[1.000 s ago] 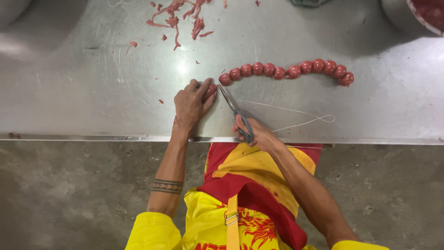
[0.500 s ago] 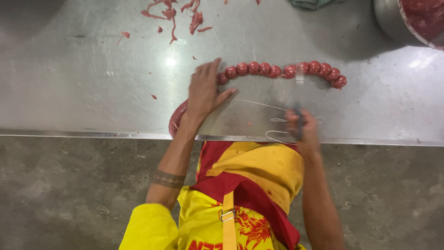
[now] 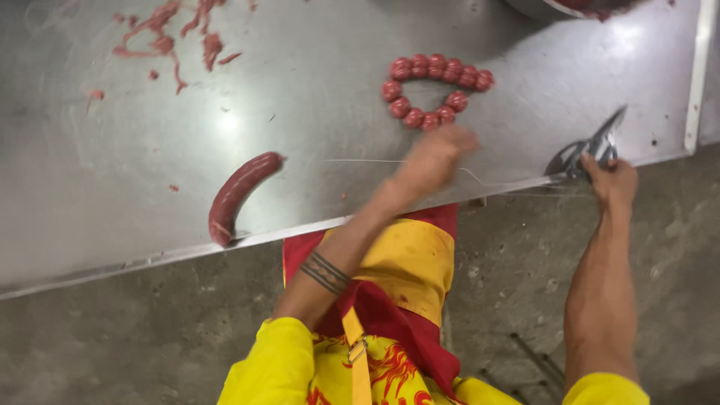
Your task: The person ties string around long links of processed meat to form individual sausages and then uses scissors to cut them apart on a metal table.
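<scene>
On the far left of the steel table (image 3: 97, 165), red meat scraps (image 3: 169, 30) lie scattered near the back edge, away from the working area, as if they are put aside as waste. More to the right, a long dark red sausage (image 3: 238, 193) lies near the front edge, one end almost at the rim. It is apart from both hands and nothing touches it.

In the middle, the left hand (image 3: 435, 154) reaches over the table edge, blurred, with the fingers bent together. I cannot tell if it pinches something, but a thin white string (image 3: 360, 160) runs along the table to it, so it probably keeps the string tight. Just behind this hand lies the chain of small round sausage links (image 3: 431, 90), curled into a loop, close to the hand but not clearly touching it. The loop shape keeps the links together in a small place.

On the right, the right hand (image 3: 613, 180) is closed around the handles of the scissors (image 3: 592, 146) at the table edge. The blades point up and away from the body, which looks the safe way to hold them. At the top right, the rim of a metal bowl (image 3: 547, 7) shows with something red inside.

No packages, labels or signs are visible on the table. The person wears a yellow and red apron (image 3: 409, 262).
</scene>
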